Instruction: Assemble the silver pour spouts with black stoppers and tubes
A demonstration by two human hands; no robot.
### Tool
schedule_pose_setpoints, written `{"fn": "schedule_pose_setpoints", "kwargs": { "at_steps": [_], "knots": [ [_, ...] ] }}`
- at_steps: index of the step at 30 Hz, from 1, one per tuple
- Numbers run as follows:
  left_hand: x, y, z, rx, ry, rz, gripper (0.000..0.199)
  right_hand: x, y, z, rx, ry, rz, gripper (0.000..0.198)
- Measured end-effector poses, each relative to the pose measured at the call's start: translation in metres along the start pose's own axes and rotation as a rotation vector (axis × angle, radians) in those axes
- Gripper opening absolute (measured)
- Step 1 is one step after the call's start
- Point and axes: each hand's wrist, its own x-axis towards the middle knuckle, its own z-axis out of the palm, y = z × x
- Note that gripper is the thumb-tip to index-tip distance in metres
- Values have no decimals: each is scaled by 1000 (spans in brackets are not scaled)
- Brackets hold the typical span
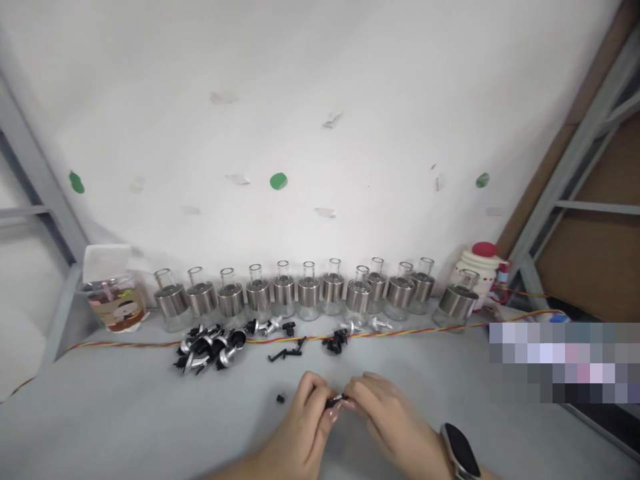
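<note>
My left hand [313, 413] and my right hand [383, 413] meet low in the middle of the head view, fingertips pinched together. Between them is a small black part [331, 402] with a light silvery bit, mostly covered by my fingers. A dark watch [461, 450] is on my right wrist. Left of my left hand lies a little black cap-like piece [281, 399]. Beyond my hands are black lever-like pieces [287, 352] and a clump of black fittings [336, 342]. Silver-and-black pourer spouts [227, 355] are heaped farther left.
Several glass bottles [309, 290] with steel bands line the wall. A red-yellow twisted wire [415, 332] crosses the grey table [165, 420]. A drink cup [116, 307] stands at left, a cream-coloured bottle with a red lid [484, 251] at right. The right edge is pixelated.
</note>
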Motion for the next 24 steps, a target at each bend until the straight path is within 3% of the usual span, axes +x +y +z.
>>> {"fn": "schedule_pose_setpoints", "kwargs": {
  "at_steps": [9, 15, 21, 24],
  "knots": [
    [4, -1, 1, -145, 22, -36, 24, -1, 6, 2, -8, 16, -18, 20],
    [2, -6, 8, -437, 47, -271, 30, 1, 5, 2, 70, -44, 93, 25],
    [1, -24, 17, -822, 101, -534, 28, 3, 5, -3, 136, -76, 119, 36],
    [3, -26, 18, -877, 156, -602, 32, 3, 3, -2, 111, -74, 133, 42]
  ]
}}
